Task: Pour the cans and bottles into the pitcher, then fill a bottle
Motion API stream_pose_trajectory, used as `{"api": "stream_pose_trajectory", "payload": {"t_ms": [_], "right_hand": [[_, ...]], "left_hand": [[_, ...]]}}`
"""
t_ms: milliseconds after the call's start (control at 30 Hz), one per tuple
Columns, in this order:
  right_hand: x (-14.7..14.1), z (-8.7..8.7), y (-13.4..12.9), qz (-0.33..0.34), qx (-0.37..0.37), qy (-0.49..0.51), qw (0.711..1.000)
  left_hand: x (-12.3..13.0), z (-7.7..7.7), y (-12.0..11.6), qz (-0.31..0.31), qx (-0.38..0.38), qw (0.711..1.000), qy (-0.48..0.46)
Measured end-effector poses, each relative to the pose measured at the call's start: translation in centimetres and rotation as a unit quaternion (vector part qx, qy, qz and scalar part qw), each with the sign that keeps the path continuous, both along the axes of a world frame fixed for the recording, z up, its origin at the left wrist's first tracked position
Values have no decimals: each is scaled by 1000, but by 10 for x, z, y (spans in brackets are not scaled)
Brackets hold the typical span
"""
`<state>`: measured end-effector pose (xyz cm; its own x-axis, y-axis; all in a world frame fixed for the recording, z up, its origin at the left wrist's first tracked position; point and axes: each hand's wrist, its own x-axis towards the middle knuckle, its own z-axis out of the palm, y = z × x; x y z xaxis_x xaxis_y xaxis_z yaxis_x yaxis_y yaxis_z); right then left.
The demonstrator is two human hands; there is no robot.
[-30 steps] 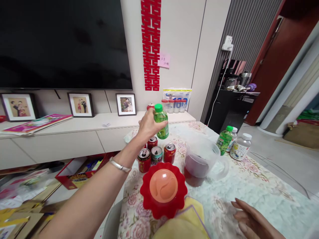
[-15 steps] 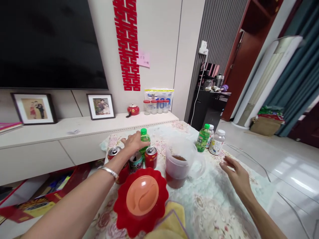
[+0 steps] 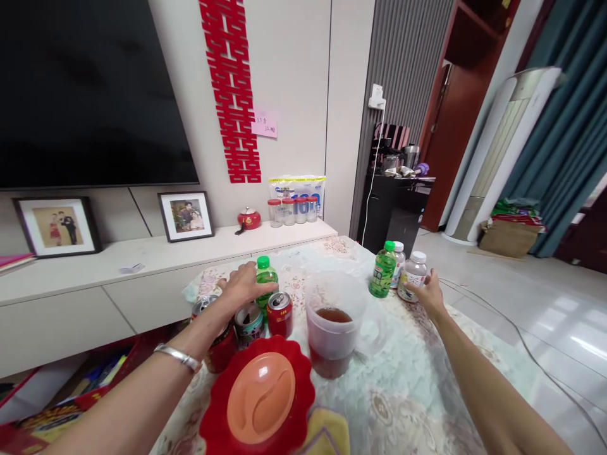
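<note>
My left hand [image 3: 244, 287] reaches over the cans with its fingers apart, at the left side of a green bottle [image 3: 267, 284]. Beneath and beside it stand a red can [image 3: 279, 314], a teal-and-dark can [image 3: 249, 325] and other red cans, partly covered by my wrist. On the right, my right hand [image 3: 429, 294] has its thumb and fingers spread at the right side of a clear white-capped bottle [image 3: 413, 278]; whether it touches the bottle is unclear. Another green bottle [image 3: 382, 270] and a second white-capped bottle [image 3: 399, 260] stand just left of that one.
A translucent pitcher [image 3: 332, 335] with brown liquid stands mid-table. Nearer are a red scalloped dish [image 3: 301, 404] holding an orange divided plate [image 3: 260, 397] and a yellow cloth [image 3: 327, 433]. Behind, a white cabinet [image 3: 142, 265] carries frames and jars.
My right hand has moved up and left to the clear white-capped bottle. My left hand stays by the green bottle. The view has shifted slightly.
</note>
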<state>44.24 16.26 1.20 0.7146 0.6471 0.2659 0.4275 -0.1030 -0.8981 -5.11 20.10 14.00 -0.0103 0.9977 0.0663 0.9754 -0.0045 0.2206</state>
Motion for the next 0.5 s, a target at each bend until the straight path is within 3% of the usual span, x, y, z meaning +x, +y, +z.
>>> {"api": "stream_pose_trajectory", "payload": {"t_ms": [133,300,400,500], "right_hand": [[-4,-6,1,27,25,-4,999],[-16,-6,-13,-17,16,2,1000],[-30,-4,-38,-16,4,4,1000],[-47,0,-80,36,-5,3,999]], "left_hand": [[-5,12,-10,18,51,999,5],[-7,33,-35,29,132,991,3],[-2,41,-58,-39,189,979,-59],[10,43,-86,-143,219,952,-160]]}}
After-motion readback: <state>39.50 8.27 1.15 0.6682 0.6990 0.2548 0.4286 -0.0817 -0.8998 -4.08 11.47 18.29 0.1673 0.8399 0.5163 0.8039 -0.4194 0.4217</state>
